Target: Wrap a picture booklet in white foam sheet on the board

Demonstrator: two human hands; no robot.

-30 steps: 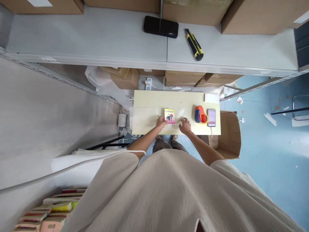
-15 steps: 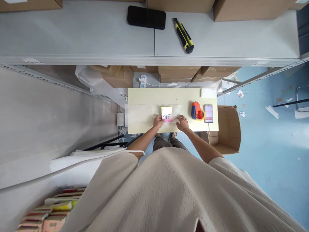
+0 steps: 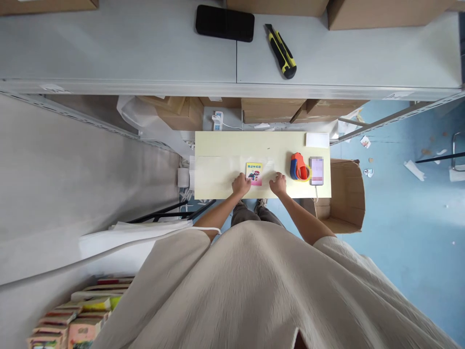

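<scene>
A small booklet (image 3: pixel 254 173) with a yellow and pink cartoon cover lies flat on the pale yellow table (image 3: pixel 218 145). My left hand (image 3: pixel 241 185) is closed at its lower left side, the thumb on the cover's edge. To the right of the booklet, apart from it, my right hand (image 3: pixel 278 184) rests at the table with its fingers curled in. Whatever may be between those fingers is too small to make out. Faint shiny, see-through material shows on the tabletop around the booklet.
Right of my hands are a red and blue tape dispenser (image 3: pixel 299 167), a phone (image 3: pixel 316 170) on a cable and a white slip (image 3: pixel 317 140). An open cardboard box (image 3: pixel 347 194) stands beside the table. A shelf ahead bears a black phone (image 3: pixel 224 23) and a utility knife (image 3: pixel 281 52).
The booklet's cover now shows its title and picture clearly, with less glare. My left hand has moved further onto its edge. The right hand's fingers have curled in more.
</scene>
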